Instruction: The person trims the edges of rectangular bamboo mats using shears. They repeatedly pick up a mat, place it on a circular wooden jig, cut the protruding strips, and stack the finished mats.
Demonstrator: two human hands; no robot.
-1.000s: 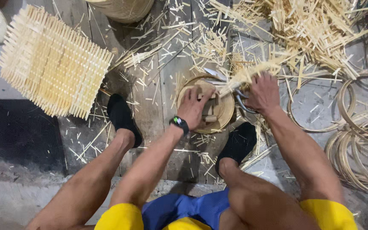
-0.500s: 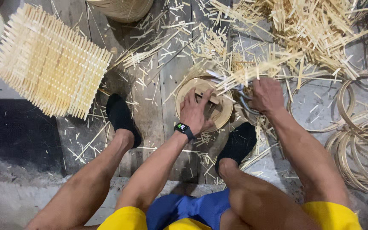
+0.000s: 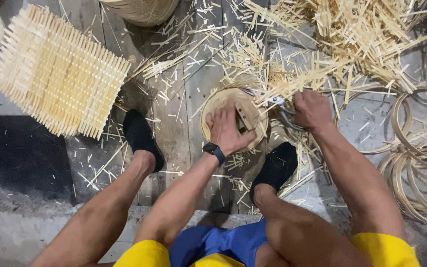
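A small round woven bamboo basket (image 3: 218, 101) rests on the plank floor between my feet. My left hand (image 3: 226, 131), with a black watch on the wrist, presses down on its flat top beside a short wooden piece (image 3: 244, 116). My right hand (image 3: 311, 110) grips the handles of metal shears (image 3: 280, 102). The blades sit at the basket's right rim, where loose bamboo strip ends (image 3: 297, 79) stick out.
A square woven bamboo mat (image 3: 58, 71) with protruding ends lies at the left. Cut bamboo slivers (image 3: 362, 34) litter the floor and pile up at the upper right. Several bamboo hoops (image 3: 416, 163) are stacked at the right. Another basket (image 3: 142, 10) stands at the top.
My left hand has shifted on the basket top, turning the basket a little. The right hand with the shears stays at the right rim.
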